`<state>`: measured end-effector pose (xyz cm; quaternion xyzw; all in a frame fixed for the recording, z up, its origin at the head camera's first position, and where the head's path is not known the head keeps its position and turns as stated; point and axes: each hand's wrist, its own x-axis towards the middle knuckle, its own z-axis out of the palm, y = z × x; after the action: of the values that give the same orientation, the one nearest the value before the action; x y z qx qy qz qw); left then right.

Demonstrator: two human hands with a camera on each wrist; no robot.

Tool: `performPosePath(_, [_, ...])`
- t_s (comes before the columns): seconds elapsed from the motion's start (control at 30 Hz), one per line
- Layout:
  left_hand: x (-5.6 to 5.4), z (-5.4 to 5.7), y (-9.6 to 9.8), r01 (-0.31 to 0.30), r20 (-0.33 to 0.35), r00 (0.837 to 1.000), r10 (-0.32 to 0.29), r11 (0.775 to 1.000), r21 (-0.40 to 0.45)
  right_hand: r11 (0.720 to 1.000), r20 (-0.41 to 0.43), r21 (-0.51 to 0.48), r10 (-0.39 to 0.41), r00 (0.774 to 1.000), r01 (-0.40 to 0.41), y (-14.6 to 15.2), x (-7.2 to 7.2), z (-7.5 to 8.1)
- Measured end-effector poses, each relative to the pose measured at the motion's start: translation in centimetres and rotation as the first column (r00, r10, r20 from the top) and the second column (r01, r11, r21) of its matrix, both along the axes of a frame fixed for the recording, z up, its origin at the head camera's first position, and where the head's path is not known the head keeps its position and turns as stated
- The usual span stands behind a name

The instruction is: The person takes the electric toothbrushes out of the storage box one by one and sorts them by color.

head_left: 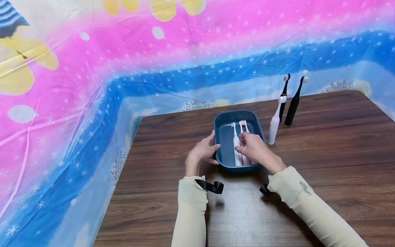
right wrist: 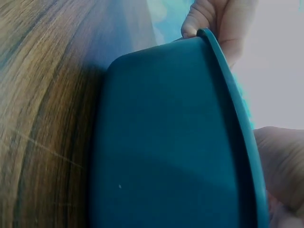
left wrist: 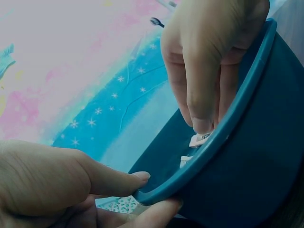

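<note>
A dark blue plastic box stands on the table, and my left hand grips its left rim between thumb and fingers. Inside lie a white electric toothbrush and two pink electric toothbrushes, side by side with heads toward the far end. My right hand reaches into the box from the right, fingers curled down at a pink toothbrush. In the left wrist view, the right fingertips meet near a pale brush head. The right hand covers part of the handles; the box wall fills the right wrist view.
Right of the box, a white electric toothbrush stands upright. Behind it stand two black electric toothbrushes, one partly hidden. The wooden table meets a patterned pink and blue cloth at its back and left edges.
</note>
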<state>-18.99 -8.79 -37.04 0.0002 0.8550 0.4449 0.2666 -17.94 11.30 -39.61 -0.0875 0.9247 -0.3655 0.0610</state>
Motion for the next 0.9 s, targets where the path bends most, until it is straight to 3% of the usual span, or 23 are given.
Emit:
performPosePath(0.47, [0.0,0.0,-0.1,0.001,-0.001,1.000,-0.001,1.000,0.005,0.997,0.061,0.058,0.042,0.997,-0.046,-1.7,-0.4,-0.2])
performPosePath(0.9, [-0.1,0.0,-0.2,0.003,-0.001,1.000,-0.003,1.000,0.014,0.998,0.067,0.024,0.058,0.996,-0.059,-2.5,-0.8,-0.5])
